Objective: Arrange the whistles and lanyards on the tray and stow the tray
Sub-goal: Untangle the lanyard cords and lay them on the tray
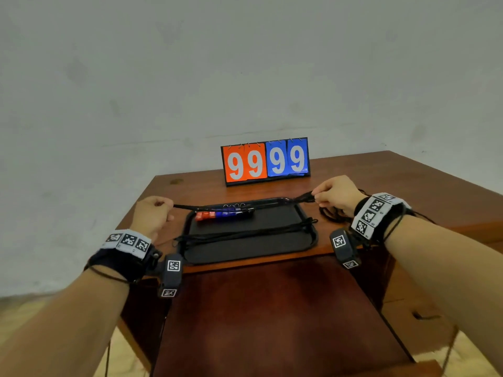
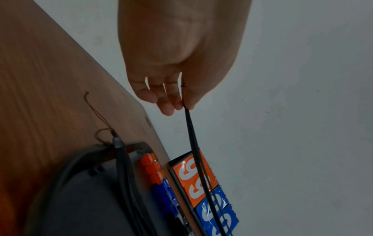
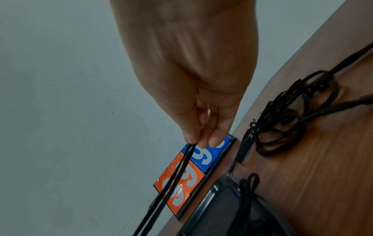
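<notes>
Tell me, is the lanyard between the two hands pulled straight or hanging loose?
Pulled straight. The lanyard runs as a taut line above the tray, pinched by the left hand and the right hand.

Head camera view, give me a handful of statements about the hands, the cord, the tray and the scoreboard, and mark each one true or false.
1. Both hands pinch the ends of one black cord stretched over the tray. True: left hand, right hand.
2. The scoreboard reads 0000. False: it shows 9999, two orange cards and two blue.
3. The whistles lie in a row at the far side of the tray. True.
4. All the whistles are orange. False: some are orange, some blue.
5. A tangle of black cords lies on the table near the right hand. True.
6. The tray is white. False: it is black.
</notes>
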The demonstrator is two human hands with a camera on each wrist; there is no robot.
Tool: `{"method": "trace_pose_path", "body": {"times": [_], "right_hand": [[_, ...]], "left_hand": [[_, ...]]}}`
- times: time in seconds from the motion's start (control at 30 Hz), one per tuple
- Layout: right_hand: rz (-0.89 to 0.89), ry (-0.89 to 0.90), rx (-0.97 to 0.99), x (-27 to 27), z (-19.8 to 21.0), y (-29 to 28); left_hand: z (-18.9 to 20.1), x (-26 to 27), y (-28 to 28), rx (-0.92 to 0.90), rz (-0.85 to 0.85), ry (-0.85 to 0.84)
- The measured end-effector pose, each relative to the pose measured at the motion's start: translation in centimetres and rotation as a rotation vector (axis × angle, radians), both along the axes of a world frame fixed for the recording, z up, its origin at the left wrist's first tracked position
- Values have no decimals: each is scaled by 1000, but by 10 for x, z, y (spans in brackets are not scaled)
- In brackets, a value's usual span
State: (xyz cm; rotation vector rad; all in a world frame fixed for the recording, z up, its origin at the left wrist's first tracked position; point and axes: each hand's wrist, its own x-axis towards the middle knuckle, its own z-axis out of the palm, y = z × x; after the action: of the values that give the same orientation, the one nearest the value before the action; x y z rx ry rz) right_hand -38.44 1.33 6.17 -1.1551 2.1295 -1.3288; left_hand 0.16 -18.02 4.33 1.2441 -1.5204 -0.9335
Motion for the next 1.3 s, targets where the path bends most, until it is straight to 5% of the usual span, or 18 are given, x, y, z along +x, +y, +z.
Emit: {"method": "trace_pose_path", "body": {"times": [0.43, 1.3], "right_hand": [[-6, 67, 119, -7, -36, -27], [47, 211, 271, -10, -49, -37]], "left_hand": [[-27, 1, -18, -3, -88, -303], [-37, -3, -15, 118, -141, -412]]}}
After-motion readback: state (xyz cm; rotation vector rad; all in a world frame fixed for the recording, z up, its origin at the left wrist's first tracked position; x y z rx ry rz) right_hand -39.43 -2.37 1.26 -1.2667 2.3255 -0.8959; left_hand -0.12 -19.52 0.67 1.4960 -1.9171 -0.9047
